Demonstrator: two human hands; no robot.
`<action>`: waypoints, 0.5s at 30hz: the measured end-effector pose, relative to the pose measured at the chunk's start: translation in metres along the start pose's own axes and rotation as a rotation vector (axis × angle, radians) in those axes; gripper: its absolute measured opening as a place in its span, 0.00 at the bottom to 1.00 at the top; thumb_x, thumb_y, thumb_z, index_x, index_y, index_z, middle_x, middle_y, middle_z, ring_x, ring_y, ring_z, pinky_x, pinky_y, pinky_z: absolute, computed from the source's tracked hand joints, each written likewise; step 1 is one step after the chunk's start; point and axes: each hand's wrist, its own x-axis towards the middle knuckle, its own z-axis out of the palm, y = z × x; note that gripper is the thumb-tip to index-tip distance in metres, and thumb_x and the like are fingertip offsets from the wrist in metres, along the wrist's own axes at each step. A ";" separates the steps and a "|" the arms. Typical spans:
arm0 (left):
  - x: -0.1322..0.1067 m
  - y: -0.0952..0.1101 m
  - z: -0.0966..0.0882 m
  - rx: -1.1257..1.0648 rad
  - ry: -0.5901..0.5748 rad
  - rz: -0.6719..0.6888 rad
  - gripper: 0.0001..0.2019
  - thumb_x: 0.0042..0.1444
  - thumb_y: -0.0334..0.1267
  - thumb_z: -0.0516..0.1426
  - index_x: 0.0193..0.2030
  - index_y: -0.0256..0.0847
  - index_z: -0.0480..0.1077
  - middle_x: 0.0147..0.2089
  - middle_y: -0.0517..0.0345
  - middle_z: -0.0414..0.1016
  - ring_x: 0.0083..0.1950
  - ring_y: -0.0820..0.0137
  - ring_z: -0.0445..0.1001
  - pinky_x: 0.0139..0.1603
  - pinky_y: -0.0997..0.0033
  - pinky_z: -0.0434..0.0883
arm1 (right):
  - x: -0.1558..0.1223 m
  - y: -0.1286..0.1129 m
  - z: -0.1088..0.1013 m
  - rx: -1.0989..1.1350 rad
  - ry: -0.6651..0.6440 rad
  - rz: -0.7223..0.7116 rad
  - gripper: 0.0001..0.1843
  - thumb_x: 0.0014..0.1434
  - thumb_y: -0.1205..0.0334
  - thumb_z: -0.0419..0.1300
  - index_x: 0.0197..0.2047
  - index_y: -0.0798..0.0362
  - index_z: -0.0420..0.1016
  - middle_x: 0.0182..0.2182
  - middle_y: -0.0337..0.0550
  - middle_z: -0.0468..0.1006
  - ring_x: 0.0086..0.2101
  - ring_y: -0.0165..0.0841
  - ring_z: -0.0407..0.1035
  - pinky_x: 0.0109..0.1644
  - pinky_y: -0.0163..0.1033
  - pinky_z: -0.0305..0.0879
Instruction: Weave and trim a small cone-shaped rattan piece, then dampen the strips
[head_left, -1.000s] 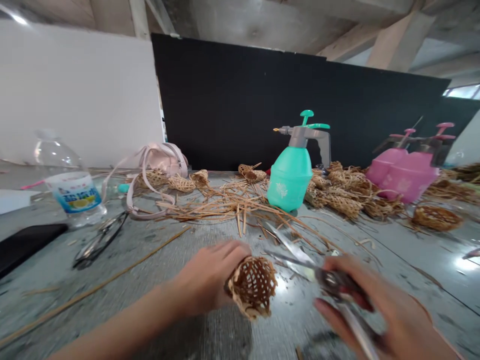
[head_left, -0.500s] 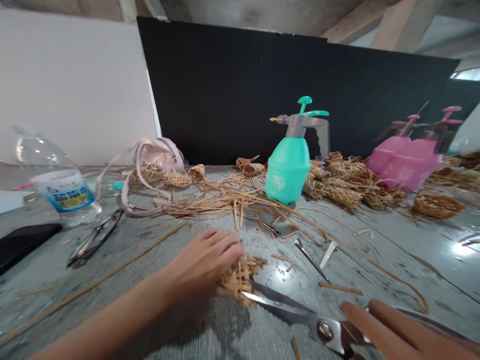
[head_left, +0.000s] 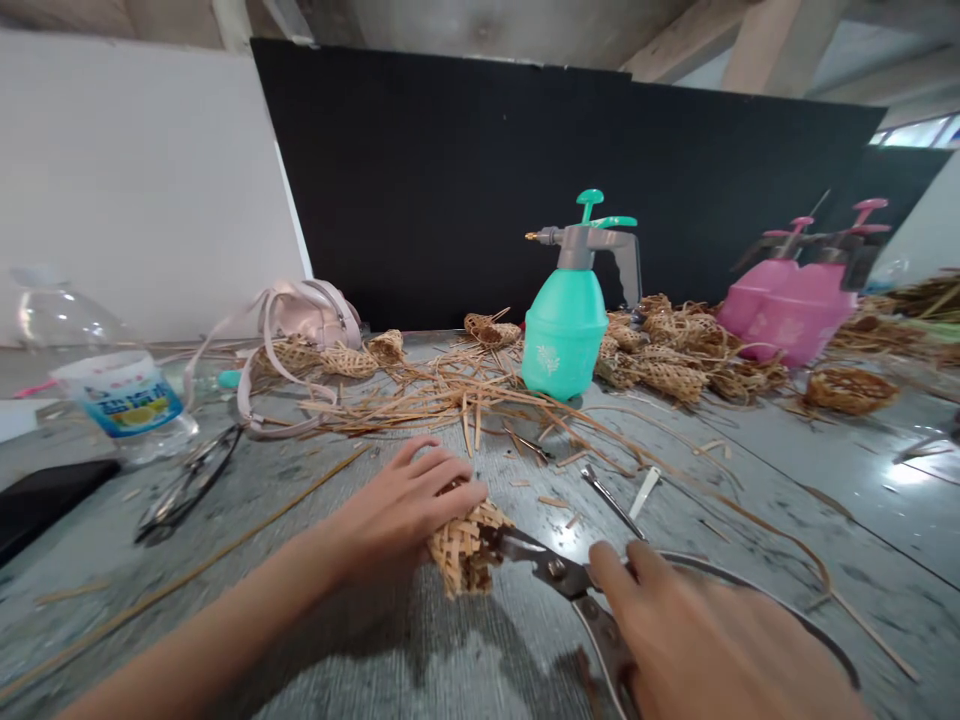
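My left hand (head_left: 416, 500) is closed over a small woven basket piece (head_left: 461, 550), with its open end turned to the right. In my right hand (head_left: 697, 630) is a pair of scissors (head_left: 559, 568), the fingers wrapped at its large handles. The blade tips reach into the woven piece's opening, and the piece hides their ends. Just beyond the scissors, a metal clip (head_left: 611, 498) and a white strip-like clip (head_left: 645, 492) lie on the grey table (head_left: 300, 590).
Loose cane strips (head_left: 450, 385) spread across the table behind my hands. Further back stand a green spray bottle (head_left: 566, 335), pink spray bottles (head_left: 799, 310) and woven pieces (head_left: 667, 370). At left are a plastic bottle (head_left: 127, 400), pliers (head_left: 187, 482), a phone (head_left: 52, 500) and a pink bag (head_left: 311, 315).
My right hand has moved left and forward with the scissors, bringing the blades into the woven piece's opening. The woven piece has turned a little in my left hand.
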 end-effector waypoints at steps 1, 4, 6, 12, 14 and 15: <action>0.000 0.000 0.000 0.009 -0.008 0.001 0.15 0.55 0.21 0.47 0.47 0.40 0.62 0.46 0.50 0.69 0.47 0.62 0.66 0.55 0.54 0.54 | 0.003 -0.004 -0.002 -0.011 -0.021 0.010 0.17 0.36 0.79 0.50 0.26 0.53 0.73 0.15 0.38 0.72 0.10 0.29 0.63 0.11 0.33 0.42; -0.001 -0.001 -0.002 0.024 -0.023 0.001 0.18 0.53 0.19 0.49 0.48 0.41 0.63 0.47 0.50 0.69 0.48 0.60 0.65 0.53 0.53 0.55 | 0.011 -0.012 -0.006 -0.029 -0.122 0.032 0.16 0.40 0.79 0.52 0.29 0.55 0.74 0.18 0.41 0.73 0.14 0.30 0.67 0.13 0.31 0.47; -0.001 -0.001 -0.004 0.010 -0.025 -0.019 0.21 0.50 0.19 0.51 0.50 0.43 0.63 0.50 0.48 0.67 0.51 0.57 0.63 0.52 0.52 0.57 | 0.019 -0.016 -0.010 -0.012 -0.227 0.046 0.15 0.41 0.80 0.53 0.30 0.55 0.74 0.20 0.42 0.74 0.17 0.31 0.69 0.15 0.30 0.50; -0.001 -0.006 -0.006 -0.071 -0.020 -0.093 0.26 0.45 0.19 0.53 0.50 0.46 0.66 0.55 0.49 0.62 0.55 0.56 0.58 0.53 0.51 0.58 | 0.045 -0.022 -0.022 0.070 -0.516 0.139 0.18 0.42 0.80 0.56 0.35 0.54 0.75 0.24 0.43 0.77 0.23 0.35 0.73 0.19 0.32 0.54; -0.002 -0.008 -0.005 -0.072 -0.019 -0.094 0.26 0.44 0.19 0.53 0.50 0.46 0.66 0.55 0.50 0.63 0.55 0.56 0.58 0.53 0.51 0.58 | 0.048 -0.022 -0.022 0.073 -0.522 0.148 0.17 0.43 0.80 0.56 0.35 0.54 0.75 0.23 0.42 0.77 0.23 0.37 0.73 0.20 0.34 0.53; -0.002 -0.008 -0.005 -0.073 -0.019 -0.094 0.27 0.43 0.19 0.53 0.50 0.46 0.66 0.55 0.50 0.63 0.55 0.56 0.58 0.53 0.51 0.58 | 0.048 -0.022 -0.022 0.072 -0.523 0.149 0.17 0.43 0.79 0.56 0.35 0.53 0.75 0.23 0.42 0.77 0.23 0.38 0.73 0.20 0.34 0.52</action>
